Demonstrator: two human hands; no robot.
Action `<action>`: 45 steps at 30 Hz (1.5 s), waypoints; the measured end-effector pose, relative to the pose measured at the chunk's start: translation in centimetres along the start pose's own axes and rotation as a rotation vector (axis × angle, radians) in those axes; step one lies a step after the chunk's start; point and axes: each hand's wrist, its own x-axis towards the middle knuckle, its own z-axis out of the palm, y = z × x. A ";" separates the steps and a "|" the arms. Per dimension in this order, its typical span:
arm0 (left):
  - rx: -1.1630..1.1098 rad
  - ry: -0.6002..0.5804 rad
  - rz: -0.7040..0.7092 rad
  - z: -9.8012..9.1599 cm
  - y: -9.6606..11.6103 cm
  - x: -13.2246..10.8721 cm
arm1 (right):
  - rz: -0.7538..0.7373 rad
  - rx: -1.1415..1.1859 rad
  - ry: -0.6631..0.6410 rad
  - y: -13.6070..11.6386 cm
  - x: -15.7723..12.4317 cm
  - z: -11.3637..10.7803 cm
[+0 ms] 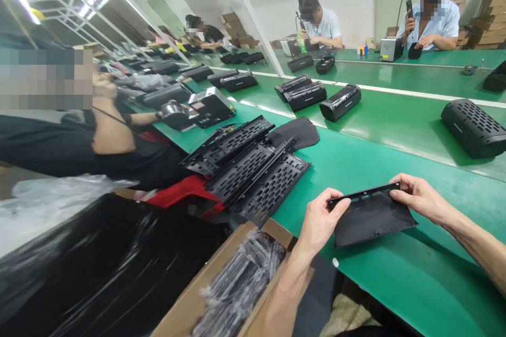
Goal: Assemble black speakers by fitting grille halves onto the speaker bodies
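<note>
Between my two hands, above the green tabletop (446, 258), is a curved black plastic cover (373, 221), its hollow inner side turned toward me. My left hand (322, 216) pinches its upper left corner, thumb on the inner face. At the upper right corner, my right hand (419, 197) grips the edge, thumb also inside. A dark sheet seems to line the cover. To the left of my hands lie several perforated black covers (272, 184), overlapping one another. Behind them is a dark piece of cloth-like material (296, 133).
Along the green conveyor belt (399, 121) sit several black speaker-like units (340, 101). Below left, an open cardboard box (221, 274) contains plastic-wrapped parts, beside black plastic sheeting (98, 263). A co-worker's arm (114, 126) reaches in at left; other people work across the belt.
</note>
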 end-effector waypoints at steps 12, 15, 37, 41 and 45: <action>-0.140 -0.065 -0.151 0.3 -0.7 0.3 | 0.037 0.018 -0.026 0.5 0.1 -0.2; -0.198 -0.077 -0.138 0.2 -1.4 0.4 | 0.056 0.029 -0.029 0.6 0.1 -0.2; -0.562 -0.072 -0.171 -0.5 -3.4 -0.8 | 0.088 0.116 -0.055 0.9 -0.1 -0.8; -0.542 -0.043 -0.155 -0.2 -3.4 -0.8 | 0.089 0.142 -0.069 1.4 0.0 -1.2; -0.563 -0.028 -0.128 -0.1 -3.4 -0.9 | 0.118 0.216 -0.056 1.4 0.0 -1.4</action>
